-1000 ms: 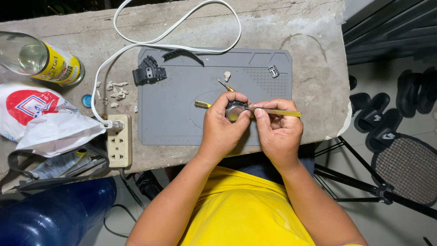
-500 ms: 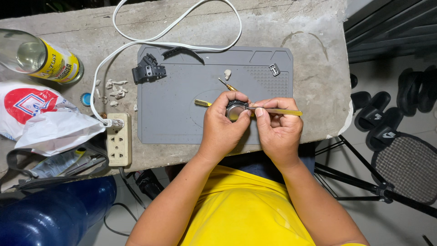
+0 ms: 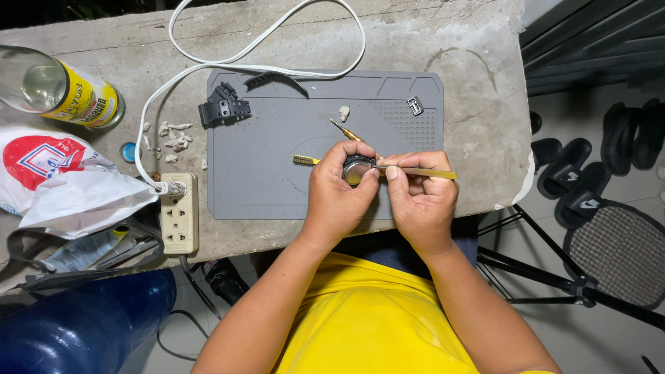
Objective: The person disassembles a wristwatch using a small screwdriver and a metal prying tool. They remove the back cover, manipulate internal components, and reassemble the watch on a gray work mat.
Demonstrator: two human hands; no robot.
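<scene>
Two bare hands meet over the front half of a grey work mat (image 3: 277, 173) on a concrete table (image 3: 471, 83). Far to the left of the fingers, at the table's left edge, lies a clear glass bottle (image 3: 41, 86) on its side with a yellow label band, and below it a white plastic bag (image 3: 62, 180) printed with a red round mark. A small blue bottle cap (image 3: 129, 152) sits just right of the bag, beside white crumbled bits (image 3: 170, 138). A cream power strip (image 3: 179, 213) reaches to the table's front edge, its white cord (image 3: 208, 55) looping across the back of the table. On the mat's far left corner rests a black watch strap piece (image 3: 223, 109); between it and the fingers the mat is bare.

The left hand (image 3: 339, 190) curls its fingers and thumb around a small round watch case (image 3: 358, 169), held just above the mat. A brass-tipped tool (image 3: 350, 131) lies just beyond those fingers, and a yellow brush end (image 3: 303, 160) pokes out to their left. The right hand (image 3: 419, 197) pinches a thin yellow-handled tool (image 3: 422, 172) between thumb and forefinger, its tip at the case. Beyond the right fingers, the mat's far right corner holds a small metal buckle (image 3: 415, 105). Right of the hands the table edge drops away to a tiled floor with black sandals (image 3: 575, 180).
</scene>
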